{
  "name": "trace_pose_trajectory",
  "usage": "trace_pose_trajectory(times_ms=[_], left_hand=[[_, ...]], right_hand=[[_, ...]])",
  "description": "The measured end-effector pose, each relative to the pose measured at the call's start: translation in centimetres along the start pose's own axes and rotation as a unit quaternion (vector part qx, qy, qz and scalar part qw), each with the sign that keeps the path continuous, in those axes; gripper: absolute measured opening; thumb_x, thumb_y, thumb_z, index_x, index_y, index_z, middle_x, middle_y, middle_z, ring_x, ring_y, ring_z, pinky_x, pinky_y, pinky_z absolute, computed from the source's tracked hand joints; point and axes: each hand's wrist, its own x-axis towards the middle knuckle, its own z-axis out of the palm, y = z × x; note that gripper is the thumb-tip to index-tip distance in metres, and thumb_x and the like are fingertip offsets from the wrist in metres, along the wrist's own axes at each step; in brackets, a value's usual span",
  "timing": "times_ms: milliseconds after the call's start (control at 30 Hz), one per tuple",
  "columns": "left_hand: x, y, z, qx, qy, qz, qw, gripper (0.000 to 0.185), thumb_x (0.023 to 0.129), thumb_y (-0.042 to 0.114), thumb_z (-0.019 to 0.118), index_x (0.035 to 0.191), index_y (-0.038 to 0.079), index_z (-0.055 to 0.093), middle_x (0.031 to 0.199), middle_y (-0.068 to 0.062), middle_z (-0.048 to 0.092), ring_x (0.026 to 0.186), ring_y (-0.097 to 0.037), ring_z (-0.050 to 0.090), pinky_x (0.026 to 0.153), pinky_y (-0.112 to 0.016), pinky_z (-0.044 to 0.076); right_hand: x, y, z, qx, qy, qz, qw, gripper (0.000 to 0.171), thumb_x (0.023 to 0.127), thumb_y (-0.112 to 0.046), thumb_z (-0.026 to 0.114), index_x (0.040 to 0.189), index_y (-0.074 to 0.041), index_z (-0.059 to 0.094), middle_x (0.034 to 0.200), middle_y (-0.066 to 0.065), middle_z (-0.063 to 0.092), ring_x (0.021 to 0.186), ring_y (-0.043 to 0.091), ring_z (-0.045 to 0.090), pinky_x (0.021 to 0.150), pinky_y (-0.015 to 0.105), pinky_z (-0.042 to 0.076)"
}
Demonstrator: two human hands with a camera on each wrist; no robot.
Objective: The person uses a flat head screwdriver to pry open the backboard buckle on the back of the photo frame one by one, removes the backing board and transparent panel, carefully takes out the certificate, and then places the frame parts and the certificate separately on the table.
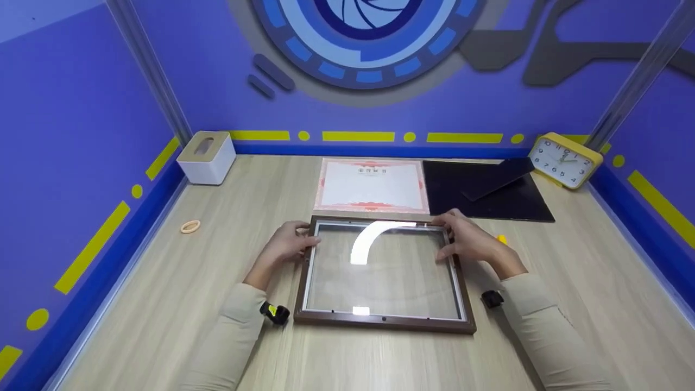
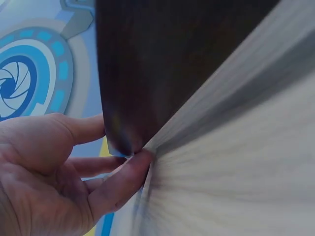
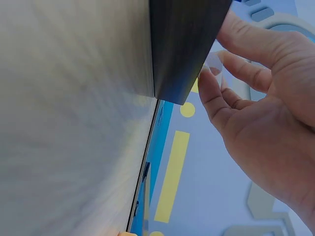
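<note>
Two hands work the far corners of a brown picture frame (image 1: 384, 274) lying flat at centre frame. Fingers (image 2: 118, 184) of the left hand (image 1: 285, 244) curl against its upper-left corner; the right hand (image 1: 471, 241) pinches the upper-right rail, fingers (image 3: 216, 93) bent around it. Its long axis runs left to right, between both hands. Beyond, on the wooden tabletop (image 1: 163, 282), lie a certificate (image 1: 372, 184), black backing board (image 1: 483, 190), yellow clock (image 1: 564, 160) and tissue box (image 1: 206, 156), within purple walls.

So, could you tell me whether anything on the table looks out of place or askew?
Only slightly: a black strip lies slanted across the black backing board, out of line with it. The frame and certificate sit square.
</note>
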Motion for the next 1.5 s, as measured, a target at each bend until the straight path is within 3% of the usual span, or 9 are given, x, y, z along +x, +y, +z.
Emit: trace_pose_trajectory(times_ms=[267, 667, 800, 933, 1033, 1133, 1300, 1400, 1500], left_hand=[[0.0, -0.2, -0.2, -0.028, -0.008, 0.005, 0.9996, 0.07, 0.091, 0.019, 0.076, 0.15, 0.003, 0.043, 0.096, -0.013, 0.067, 0.07, -0.018, 0.065, 0.059, -0.032, 0.056], [0.1, -0.8, -0.1, -0.025, -0.007, 0.01, 0.9996, 0.062, 0.09, 0.013, 0.077, 0.145, 0.0, 0.051, 0.108, -0.017, 0.064, 0.081, -0.02, 0.067, 0.065, -0.034, 0.059], [0.2, -1.0, -0.1, 0.001, 0.015, 0.04, 0.9991, 0.065, 0.088, 0.015, 0.078, 0.145, 0.0, 0.051, 0.126, -0.022, 0.061, 0.104, -0.029, 0.064, 0.083, -0.041, 0.057], [0.1, -0.8, 0.0, 0.025, 0.039, 0.067, 0.9967, 0.057, 0.087, 0.016, 0.079, 0.139, 0.004, 0.059, 0.142, -0.02, 0.051, 0.128, -0.038, 0.05, 0.101, -0.052, 0.044], [-0.1, -0.4, 0.0, 0.015, 0.039, 0.076, 0.9962, 0.047, 0.088, 0.015, 0.078, 0.133, 0.008, 0.065, 0.142, -0.016, 0.051, 0.128, -0.038, 0.049, 0.099, -0.052, 0.045], [-0.1, -0.1, -0.2, -0.021, 0.032, 0.101, 0.9941, 0.044, 0.088, 0.01, 0.077, 0.131, 0.005, 0.066, 0.13, -0.015, 0.059, 0.114, -0.03, 0.058, 0.09, -0.042, 0.052], [0.2, -0.3, -0.9, -0.149, -0.049, 0.147, 0.9766, 0.057, 0.091, -0.003, 0.069, 0.145, -0.003, 0.049, 0.117, -0.024, 0.068, 0.1, -0.025, 0.069, 0.084, -0.032, 0.057], [0.2, -0.5, -1.3, -0.215, -0.124, 0.118, 0.9615, 0.069, 0.093, -0.005, 0.066, 0.154, 0.002, 0.036, 0.119, -0.024, 0.068, 0.099, -0.027, 0.072, 0.085, -0.036, 0.056], [0.3, -0.8, -1.6, -0.237, -0.179, 0.079, 0.9515, 0.071, 0.093, -0.005, 0.065, 0.155, 0.003, 0.033, 0.12, -0.023, 0.068, 0.098, -0.027, 0.072, 0.084, -0.038, 0.057]], right_hand=[[0.1, 0.1, 0.1, 0.023, 0.005, -0.004, 1.0, 0.077, 0.066, -0.009, 0.093, 0.132, 0.001, 0.055, 0.111, 0.015, 0.054, 0.093, 0.026, 0.054, 0.084, 0.044, 0.048], [-0.2, 0.1, 0.3, 0.01, 0.02, -0.019, 1.0, 0.076, 0.07, -0.009, 0.091, 0.136, 0.001, 0.054, 0.114, 0.014, 0.055, 0.092, 0.023, 0.056, 0.082, 0.043, 0.05], [-0.4, 0.4, 0.3, 0.031, 0.025, -0.028, 0.999, 0.067, 0.075, -0.002, 0.086, 0.135, 0.001, 0.055, 0.115, 0.015, 0.056, 0.09, 0.023, 0.059, 0.075, 0.039, 0.054], [-0.5, 0.5, 0.2, 0.086, 0.021, -0.022, 0.996, 0.058, 0.081, 0.007, 0.079, 0.134, 0.001, 0.056, 0.114, 0.02, 0.054, 0.085, 0.026, 0.063, 0.06, 0.035, 0.058], [-0.4, 0.4, 0.0, 0.115, 0.021, -0.008, 0.993, 0.057, 0.082, 0.009, 0.076, 0.134, -0.001, 0.056, 0.115, 0.021, 0.053, 0.084, 0.027, 0.064, 0.058, 0.034, 0.058], [-0.4, 0.3, -0.2, 0.125, 0.026, 0.004, 0.992, 0.056, 0.083, 0.009, 0.075, 0.134, -0.003, 0.056, 0.116, 0.02, 0.053, 0.085, 0.027, 0.065, 0.059, 0.035, 0.058], [-0.3, 0.3, -0.3, 0.143, 0.037, 0.015, 0.989, 0.055, 0.084, 0.01, 0.074, 0.134, -0.004, 0.055, 0.117, 0.021, 0.052, 0.087, 0.028, 0.066, 0.061, 0.037, 0.059], [-0.3, 0.3, -0.3, 0.145, 0.044, 0.02, 0.988, 0.055, 0.084, 0.01, 0.074, 0.134, -0.003, 0.054, 0.118, 0.023, 0.051, 0.087, 0.028, 0.066, 0.061, 0.036, 0.059], [-0.3, 0.3, -0.4, 0.141, 0.053, 0.023, 0.988, 0.055, 0.083, 0.01, 0.075, 0.133, -0.001, 0.055, 0.119, 0.024, 0.051, 0.087, 0.028, 0.066, 0.06, 0.036, 0.059]])
